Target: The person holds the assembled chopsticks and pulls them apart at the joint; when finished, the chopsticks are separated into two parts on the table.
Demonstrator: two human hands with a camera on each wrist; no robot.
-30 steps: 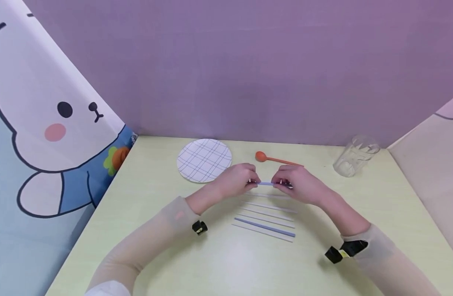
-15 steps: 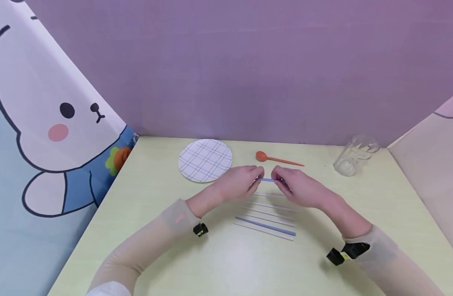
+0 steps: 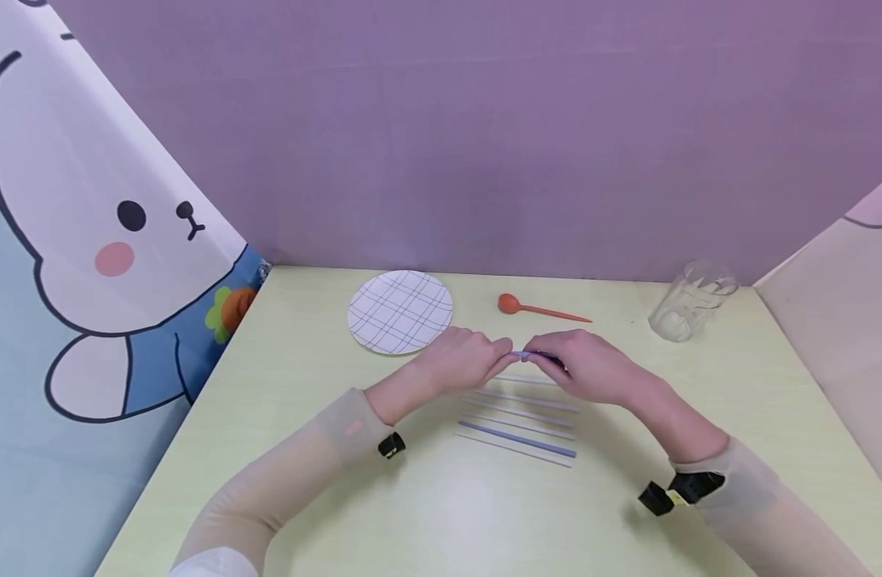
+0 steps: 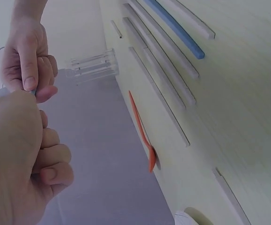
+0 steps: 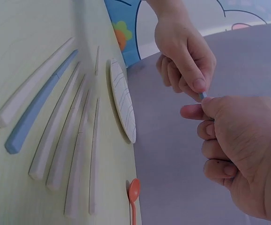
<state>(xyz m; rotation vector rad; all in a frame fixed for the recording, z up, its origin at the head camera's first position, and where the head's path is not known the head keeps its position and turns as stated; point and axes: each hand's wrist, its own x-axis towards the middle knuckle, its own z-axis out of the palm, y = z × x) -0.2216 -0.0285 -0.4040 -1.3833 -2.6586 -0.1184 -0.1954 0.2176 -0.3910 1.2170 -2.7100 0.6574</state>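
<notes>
My left hand (image 3: 461, 361) and right hand (image 3: 592, 367) nearly meet above the middle of the table. Between them they pinch a thin blue chopstick (image 3: 518, 354), one hand toward each end. Only a short blue bit shows between the fingertips; fingers hide the rest. Below the hands lies a row of several pale chopsticks (image 3: 520, 413), roughly parallel. Among them is another blue chopstick (image 3: 516, 439), near the front of the row. In the right wrist view this blue chopstick (image 5: 37, 105) tapers toward its far end.
A round white plate (image 3: 400, 312) with crossing lines lies behind my left hand. The orange spoon (image 3: 541, 308) rests beyond both hands. A clear glass (image 3: 691, 301) stands at the back right, before the purple wall (image 3: 484, 144).
My hands have come closer together, so less of the held blue chopstick shows between them. The left hand has shifted slightly right. The chopsticks on the table stay put.
</notes>
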